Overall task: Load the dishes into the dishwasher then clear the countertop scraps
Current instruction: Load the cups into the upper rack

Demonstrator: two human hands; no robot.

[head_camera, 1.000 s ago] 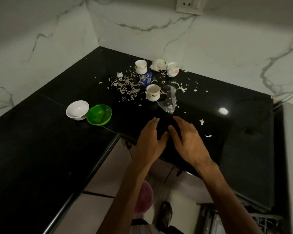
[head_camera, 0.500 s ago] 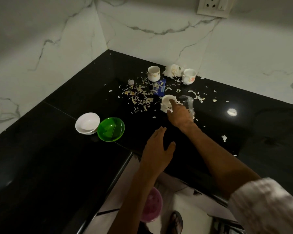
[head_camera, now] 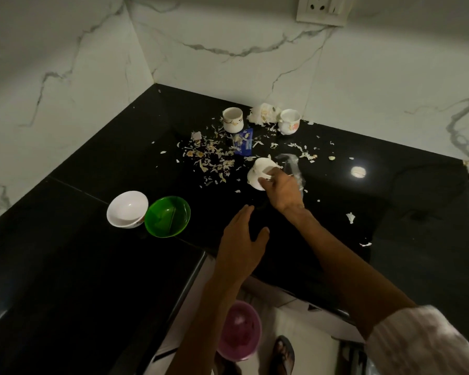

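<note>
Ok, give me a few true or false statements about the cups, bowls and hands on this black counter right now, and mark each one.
1. The right hand grips a tilted white ceramic cup. True.
2. The left hand holds the translucent green plastic bowl. False: it is open and empty, apart from the bowl.
3. The small white bowl sits right beside the green bowl. True.
4. Two more white cups stand upright near the marble back wall. True.
5. The black countertop is free of scraps. False: pale peelings lie scattered near the cups.
</note>
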